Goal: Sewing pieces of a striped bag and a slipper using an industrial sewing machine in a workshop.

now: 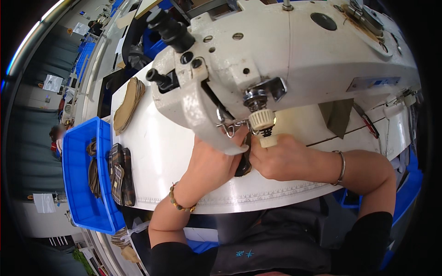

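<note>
A white sewing machine (216, 78) fills the upper part of the view, and both my hands are close together beneath its head. Between them lies a small dark piece of material (243, 167), its far end hidden by the machine and my fingers. My left hand (214, 161) is closed on the piece's left side, with fingertips partly behind the curved white lever (202, 119). On the other side my right hand (278, 160) has its fingers curled in at the piece's edge, next to the cream tension knob (262, 120). The needle cannot be made out.
A blue bin (87, 216) with dark pieces stands left of the white table (161, 161). Plaid fabric pieces (120, 175) and stacked tan pieces (129, 106) lie at the table's left edge. On the right are an olive fabric piece (336, 117) and a red-and-black cutter (367, 122).
</note>
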### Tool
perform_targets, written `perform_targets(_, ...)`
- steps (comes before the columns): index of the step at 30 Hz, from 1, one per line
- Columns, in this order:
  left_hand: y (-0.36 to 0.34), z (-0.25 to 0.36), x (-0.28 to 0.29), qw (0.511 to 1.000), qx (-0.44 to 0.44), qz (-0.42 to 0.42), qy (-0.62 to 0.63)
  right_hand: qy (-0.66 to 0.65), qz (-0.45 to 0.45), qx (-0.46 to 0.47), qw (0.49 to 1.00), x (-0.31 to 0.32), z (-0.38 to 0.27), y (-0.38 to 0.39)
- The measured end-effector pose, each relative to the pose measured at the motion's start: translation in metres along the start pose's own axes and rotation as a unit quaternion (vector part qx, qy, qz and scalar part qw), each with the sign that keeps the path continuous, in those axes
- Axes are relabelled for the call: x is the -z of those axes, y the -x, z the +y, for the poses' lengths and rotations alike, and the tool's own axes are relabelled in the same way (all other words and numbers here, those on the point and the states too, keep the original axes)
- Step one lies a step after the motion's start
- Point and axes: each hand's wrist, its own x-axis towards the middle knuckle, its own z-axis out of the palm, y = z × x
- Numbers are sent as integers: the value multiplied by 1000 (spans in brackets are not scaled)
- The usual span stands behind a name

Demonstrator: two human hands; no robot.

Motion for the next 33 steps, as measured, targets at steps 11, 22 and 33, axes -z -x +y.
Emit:
perform_targets(11, 26, 32, 20, 994, -7, -4, -108, 13, -32, -1, 999, 6, -8, 1)
perform_targets(22, 32, 38, 11, 990, 32, 37, -131, 47, -16, 53, 997, 13, -21, 2)
perform_targets(33, 30, 31, 2, 999, 18, 21, -34, 35, -42, 48, 997, 18, -24, 3)
